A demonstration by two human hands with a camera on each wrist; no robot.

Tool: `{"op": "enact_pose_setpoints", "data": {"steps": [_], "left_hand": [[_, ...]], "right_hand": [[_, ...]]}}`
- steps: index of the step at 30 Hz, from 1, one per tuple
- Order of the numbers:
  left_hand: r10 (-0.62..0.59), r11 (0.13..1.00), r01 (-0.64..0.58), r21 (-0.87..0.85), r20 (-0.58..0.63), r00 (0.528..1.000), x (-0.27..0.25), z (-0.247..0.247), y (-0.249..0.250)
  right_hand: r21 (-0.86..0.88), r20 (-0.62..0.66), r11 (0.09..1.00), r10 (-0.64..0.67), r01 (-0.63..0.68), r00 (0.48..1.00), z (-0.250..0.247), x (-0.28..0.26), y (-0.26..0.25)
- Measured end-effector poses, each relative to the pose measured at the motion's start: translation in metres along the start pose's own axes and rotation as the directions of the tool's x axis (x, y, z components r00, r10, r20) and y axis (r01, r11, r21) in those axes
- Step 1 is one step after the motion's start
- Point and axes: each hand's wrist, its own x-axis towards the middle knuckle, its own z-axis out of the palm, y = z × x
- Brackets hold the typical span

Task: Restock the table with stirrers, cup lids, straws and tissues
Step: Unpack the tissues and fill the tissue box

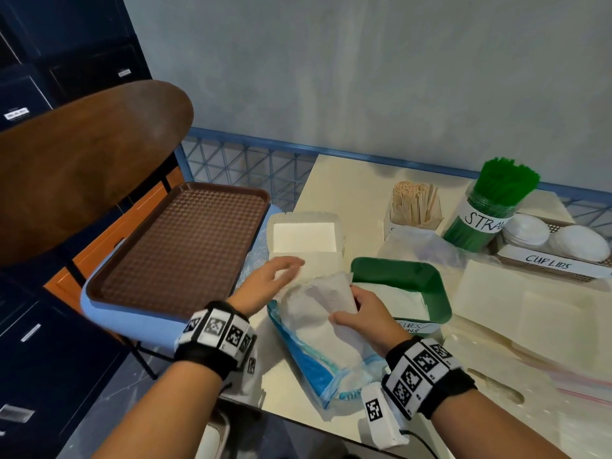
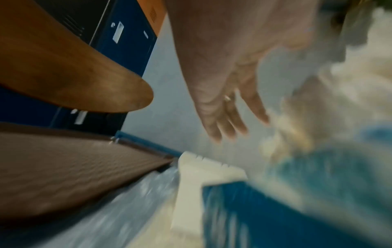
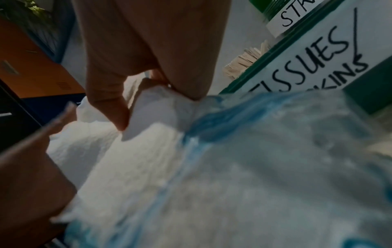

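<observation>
A blue-and-clear plastic pack [image 1: 318, 366] [image 3: 265, 167] of white tissues [image 1: 323, 303] [image 3: 127, 151] lies open on the table's near left part. My right hand [image 1: 357, 313] [image 3: 135, 94] pinches the top of the tissue stack, thumb on one side and fingers behind. My left hand [image 1: 275, 276] [image 2: 229, 117] hovers just left of the stack with fingers spread and straight, holding nothing. Right behind the pack stands the green tray [image 1: 440, 293] [image 3: 371, 99] labelled for tissues, with white tissues inside.
Wooden stirrers [image 1: 414, 200], a jar of green straws [image 1: 486, 207] and a basket of cup lids [image 1: 556, 240] stand at the back right. An open white box [image 1: 304, 236] is behind my left hand. A brown tray [image 1: 178, 250] rests on a stool to the left.
</observation>
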Motion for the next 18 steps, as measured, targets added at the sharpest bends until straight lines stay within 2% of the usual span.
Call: {"op": "enact_pose_setpoints", "data": {"steps": [2,3,4,7,10,14,18], "left_hand": [[-0.038,0.952,-0.052,0.303,0.284,0.958,0.002,0.001,0.027],[-0.067,0.906,-0.094,0.412,0.360,0.931,0.006,0.004,0.033],[-0.083,0.868,-0.121,0.482,0.381,0.921,0.010,0.008,0.038],[-0.073,0.832,-0.141,0.536,0.357,0.931,0.019,0.011,0.041],[-0.027,0.884,-0.135,0.448,0.338,0.941,0.018,0.008,0.043],[0.054,0.923,-0.151,0.353,0.270,0.961,0.014,0.002,0.046],[0.074,0.942,-0.148,0.301,0.242,0.967,0.011,-0.013,0.051]], "right_hand": [[0.000,0.010,1.000,0.000,0.000,1.000,0.000,0.001,0.000],[-0.001,0.013,1.000,-0.002,0.002,1.000,0.000,0.002,0.000],[-0.002,0.018,1.000,-0.008,0.008,1.000,0.000,0.002,0.000],[-0.009,0.036,1.000,-0.029,0.029,0.999,-0.003,0.001,-0.001],[-0.093,0.105,0.992,-0.070,0.080,0.992,-0.008,0.001,0.000],[-0.188,0.165,0.979,-0.048,0.079,0.985,-0.014,-0.003,0.005],[-0.181,0.192,0.982,-0.023,0.059,0.981,-0.018,-0.005,0.008]]}}
